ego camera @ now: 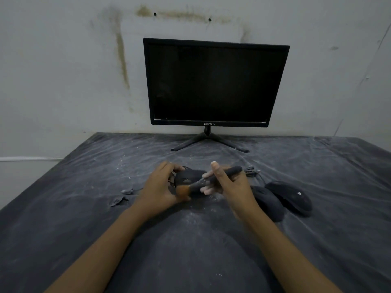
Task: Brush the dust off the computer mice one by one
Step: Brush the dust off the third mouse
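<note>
In the head view, the left hand (160,187) grasps a black mouse (188,177) and holds it a little above the table (84,208), in the middle of the picture. The right hand (230,187) is closed around the handle of a brush (197,184). The brown bristles touch the near side of the mouse, and the handle points toward two o'clock. A second mouse (268,203) and a third mouse (289,196) lie side by side on the table at four o'clock from the held one. At twelve o'clock stands a dark monitor (215,81) against the wall (63,70). White dust lies on the dark table cover.
</note>
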